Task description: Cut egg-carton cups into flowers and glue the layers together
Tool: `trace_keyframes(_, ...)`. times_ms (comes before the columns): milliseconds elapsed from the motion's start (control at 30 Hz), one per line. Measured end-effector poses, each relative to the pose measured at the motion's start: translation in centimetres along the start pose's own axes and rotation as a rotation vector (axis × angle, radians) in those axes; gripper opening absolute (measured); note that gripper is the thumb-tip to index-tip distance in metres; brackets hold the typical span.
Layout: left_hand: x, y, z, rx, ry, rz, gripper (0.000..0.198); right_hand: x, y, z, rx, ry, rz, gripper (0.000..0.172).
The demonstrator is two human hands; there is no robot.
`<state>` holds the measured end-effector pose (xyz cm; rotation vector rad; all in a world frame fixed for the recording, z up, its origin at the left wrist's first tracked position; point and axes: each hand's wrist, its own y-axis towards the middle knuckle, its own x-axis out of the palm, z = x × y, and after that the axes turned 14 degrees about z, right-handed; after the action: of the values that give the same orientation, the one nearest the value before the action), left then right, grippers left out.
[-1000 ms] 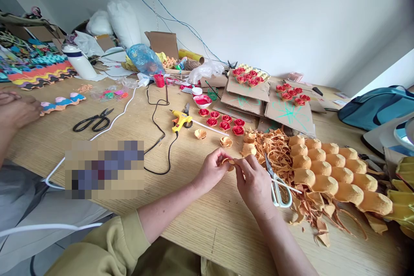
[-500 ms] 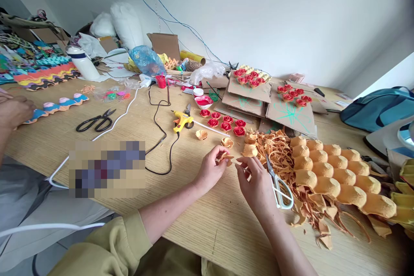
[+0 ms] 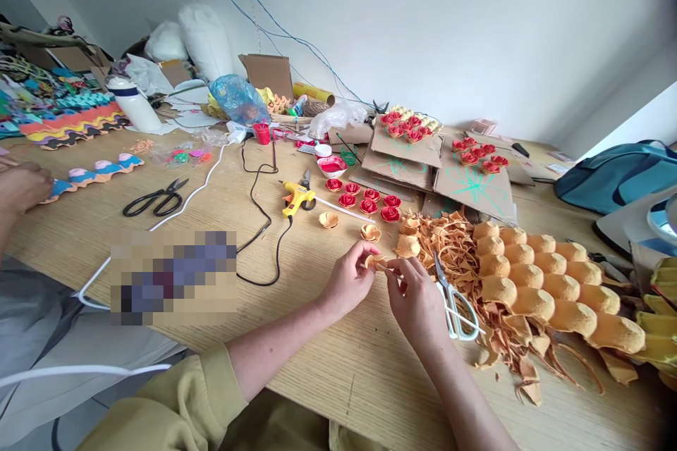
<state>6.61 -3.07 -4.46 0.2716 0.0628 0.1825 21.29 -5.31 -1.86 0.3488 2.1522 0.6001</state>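
My left hand (image 3: 349,280) pinches a small orange egg-carton flower (image 3: 374,262) by its petals. Close at its right, my right hand (image 3: 417,303) is closed around a thin white stick (image 3: 480,330), whose back end sticks out past the palm. The stick's front end is at the flower; whether it touches is hidden by the fingers. Just beyond the hands are two more orange flowers, one cupped (image 3: 370,232) and one wider (image 3: 328,220). White-handled scissors (image 3: 448,290) lie beside my right hand.
Orange carton scraps (image 3: 449,239) and an uncut egg carton (image 3: 534,271) lie right. Red flowers (image 3: 369,206), a bowl of red paint (image 3: 332,167), a yellow glue gun (image 3: 295,199) and black scissors (image 3: 156,199) are farther off. A co-worker's hand (image 3: 24,187) is at far left.
My right hand has shifted slightly left, bringing the stick up to the flower. The flower in my left hand is turned to a different tilt.
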Motion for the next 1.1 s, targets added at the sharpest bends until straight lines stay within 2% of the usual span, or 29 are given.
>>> trace_keyframes(133, -0.03, -0.11, -0.02, -0.004, 0.025, -0.027, 0.024, 0.03, -0.06, 0.0, -0.044, -0.021, 0.011, 0.022)
trace_keyframes(333, 0.11, -0.25, 0.01, -0.018, 0.088, -0.068, 0.024, -0.13, -0.08, 0.03, -0.035, -0.053, 0.003, 0.021)
trace_keyframes(633, 0.22, -0.4, 0.51, -0.033, 0.137, -0.043, 0.012, -0.19, -0.12, 0.06, -0.034, -0.062, -0.028, 0.021)
trace_keyframes(800, 0.07, -0.2, 0.2, 0.007, 0.146, -0.052, 0.008, -0.07, -0.13, 0.2, -0.071, -0.061, -0.015, 0.02)
trace_keyframes(1100, -0.2, -0.03, 0.06, -0.021, 0.133, -0.058, 0.004, 0.14, -0.36, 0.52, -0.204, -0.149, 0.012, 0.021)
